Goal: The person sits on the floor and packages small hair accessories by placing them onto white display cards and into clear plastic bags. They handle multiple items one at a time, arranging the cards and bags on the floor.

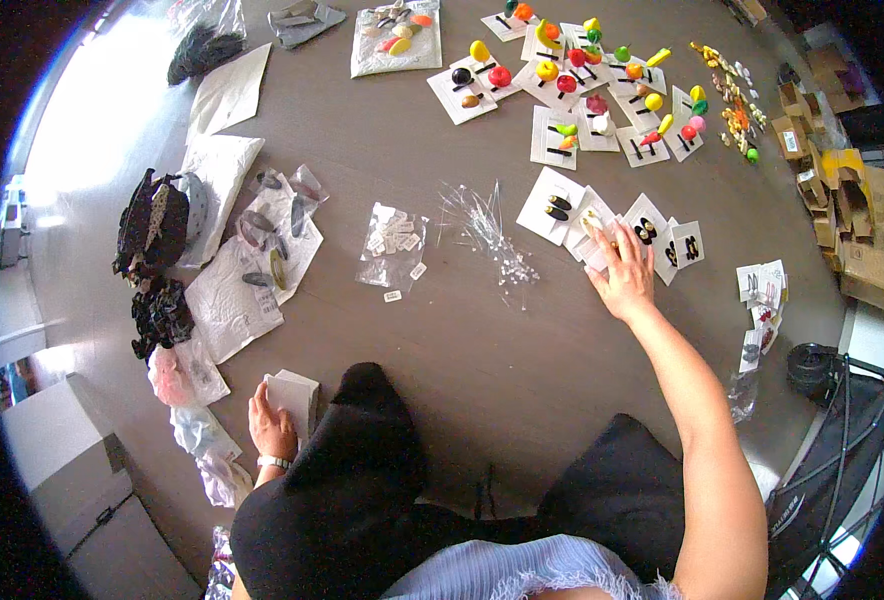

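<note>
My right hand [626, 283] reaches forward with its fingers spread over a group of white cards, touching or just above them. Pairs of black-and-gold hair clips are fixed to these cards, such as the card with two black clips [554, 202] just left of my fingers and the small card [686, 245] to the right. Part of the cards beneath my fingers is hidden. Beside my left knee, my left hand [273, 429] holds the edge of a stack of white cards [296, 394]. A loose heap of thin clear plastic fasteners [494, 232] lies left of the clip cards.
Cards with toy-fruit clips [547, 71] spread at the far side. A plastic bag of small tags [393, 232] lies mid-floor. White mailer bags [232, 300] and black hair accessories [153, 225] line the left. Cardboard boxes [881, 225] and a black folded frame [832, 435] stand right.
</note>
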The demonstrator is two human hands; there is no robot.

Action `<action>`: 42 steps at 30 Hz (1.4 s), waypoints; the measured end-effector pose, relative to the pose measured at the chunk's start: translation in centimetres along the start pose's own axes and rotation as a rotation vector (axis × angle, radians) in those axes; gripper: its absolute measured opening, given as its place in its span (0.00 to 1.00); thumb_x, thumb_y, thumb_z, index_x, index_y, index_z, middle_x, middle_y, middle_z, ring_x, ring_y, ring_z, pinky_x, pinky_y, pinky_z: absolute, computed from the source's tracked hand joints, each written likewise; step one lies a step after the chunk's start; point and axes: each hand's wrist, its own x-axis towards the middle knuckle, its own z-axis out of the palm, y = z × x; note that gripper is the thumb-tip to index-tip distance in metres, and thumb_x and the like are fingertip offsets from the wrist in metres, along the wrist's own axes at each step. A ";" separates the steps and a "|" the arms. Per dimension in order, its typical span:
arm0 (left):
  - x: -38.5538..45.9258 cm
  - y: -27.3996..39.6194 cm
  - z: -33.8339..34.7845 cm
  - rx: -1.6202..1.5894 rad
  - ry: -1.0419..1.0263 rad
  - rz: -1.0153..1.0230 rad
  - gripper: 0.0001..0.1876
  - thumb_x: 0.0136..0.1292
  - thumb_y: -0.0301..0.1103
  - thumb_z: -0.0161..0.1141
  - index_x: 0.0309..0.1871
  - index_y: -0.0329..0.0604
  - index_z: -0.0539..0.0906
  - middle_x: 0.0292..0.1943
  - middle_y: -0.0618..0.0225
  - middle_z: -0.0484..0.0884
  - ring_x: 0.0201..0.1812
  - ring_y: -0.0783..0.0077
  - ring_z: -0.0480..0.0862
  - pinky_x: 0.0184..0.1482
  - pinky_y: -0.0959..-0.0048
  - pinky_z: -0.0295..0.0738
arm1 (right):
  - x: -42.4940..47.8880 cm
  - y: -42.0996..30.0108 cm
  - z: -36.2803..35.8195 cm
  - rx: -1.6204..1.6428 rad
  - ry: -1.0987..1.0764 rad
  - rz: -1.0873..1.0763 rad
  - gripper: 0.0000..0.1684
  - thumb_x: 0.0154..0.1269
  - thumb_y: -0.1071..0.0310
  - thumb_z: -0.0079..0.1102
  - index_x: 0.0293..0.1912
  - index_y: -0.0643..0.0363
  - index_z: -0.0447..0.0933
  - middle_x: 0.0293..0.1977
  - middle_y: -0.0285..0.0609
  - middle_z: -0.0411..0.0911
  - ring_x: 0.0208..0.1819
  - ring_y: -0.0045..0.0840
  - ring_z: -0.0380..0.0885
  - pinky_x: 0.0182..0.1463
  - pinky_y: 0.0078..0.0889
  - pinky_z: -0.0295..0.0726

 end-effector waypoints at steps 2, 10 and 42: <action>0.0 1.6 -0.7 0.103 0.010 -0.028 0.29 0.45 0.26 0.48 0.57 0.44 0.66 0.41 0.54 0.69 0.46 0.51 0.70 0.51 0.61 0.64 | -0.1 0.0 0.5 0.008 -0.008 0.020 0.38 0.55 0.50 0.57 0.64 0.39 0.54 0.65 0.40 0.48 0.68 0.33 0.44 0.65 0.58 0.45; 1.8 1.9 -1.4 0.221 0.164 0.084 0.28 0.46 0.28 0.55 0.56 0.43 0.66 0.46 0.53 0.68 0.51 0.51 0.66 0.55 0.59 0.60 | -0.3 -0.5 0.5 0.063 0.080 0.007 0.38 0.54 0.54 0.59 0.63 0.41 0.57 0.64 0.43 0.52 0.67 0.37 0.48 0.62 0.58 0.49; 24.0 4.4 0.7 -0.499 0.180 0.220 0.20 0.40 0.24 0.62 0.42 0.44 0.77 0.45 0.57 0.72 0.45 0.60 0.74 0.48 0.69 0.69 | 15.6 -36.3 -2.0 0.169 0.007 -0.768 0.33 0.49 0.53 0.62 0.57 0.35 0.66 0.64 0.35 0.54 0.68 0.36 0.45 0.64 0.59 0.48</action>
